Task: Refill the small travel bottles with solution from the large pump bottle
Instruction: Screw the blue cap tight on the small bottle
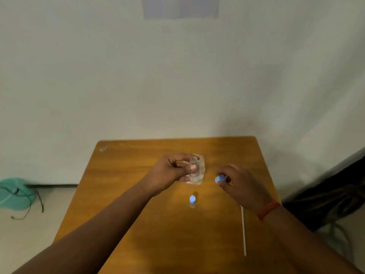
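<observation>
Wooden table (122, 194) beneath both forearms, its far edge against a pale wall (177, 76). Green object (15, 193) with a dark cord on the floor, well to the left of the left hand. Left hand (169, 173) above the table's middle, fingers and thumb curled round an uncapped clear vial (194, 168) held upright; a larger clear container (199, 175), blurred, stands just behind the vial. Right hand (239, 184), red band (268, 209) on its wrist, pinches a blue cap (220, 178) to the right of the vial. White stick (243, 230) lies on the table below the right wrist. Capped vial (192, 200), blue-topped, stands between the hands, nearer the viewer.
</observation>
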`<action>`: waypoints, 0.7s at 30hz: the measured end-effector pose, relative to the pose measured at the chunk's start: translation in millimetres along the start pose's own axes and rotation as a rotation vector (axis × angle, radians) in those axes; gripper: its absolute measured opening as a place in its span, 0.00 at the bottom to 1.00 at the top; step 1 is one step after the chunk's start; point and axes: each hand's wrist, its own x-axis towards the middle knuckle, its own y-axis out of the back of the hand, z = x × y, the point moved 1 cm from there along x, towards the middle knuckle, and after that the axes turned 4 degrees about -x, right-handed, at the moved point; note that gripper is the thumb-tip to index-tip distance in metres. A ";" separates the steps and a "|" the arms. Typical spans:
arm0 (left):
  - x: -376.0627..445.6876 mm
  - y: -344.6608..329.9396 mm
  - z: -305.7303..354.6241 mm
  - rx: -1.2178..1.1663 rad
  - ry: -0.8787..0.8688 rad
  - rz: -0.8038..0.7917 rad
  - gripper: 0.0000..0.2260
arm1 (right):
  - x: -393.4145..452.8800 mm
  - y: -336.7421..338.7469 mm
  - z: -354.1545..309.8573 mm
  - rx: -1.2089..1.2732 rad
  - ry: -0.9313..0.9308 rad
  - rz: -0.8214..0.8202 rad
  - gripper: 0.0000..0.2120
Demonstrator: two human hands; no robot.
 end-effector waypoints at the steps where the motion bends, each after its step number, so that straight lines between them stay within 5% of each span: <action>1: 1.1 -0.7 15.5 -0.010 -0.016 -0.006 0.10 | 6.6 16.5 -7.2 0.020 0.007 0.013 0.08; 11: 13.3 -2.0 200.7 0.123 -0.278 0.012 0.11 | 81.7 218.9 -114.3 0.100 0.172 0.182 0.07; 21: 8.5 6.5 328.2 0.241 -0.414 0.023 0.08 | 124.3 352.7 -211.8 -0.170 0.305 0.193 0.07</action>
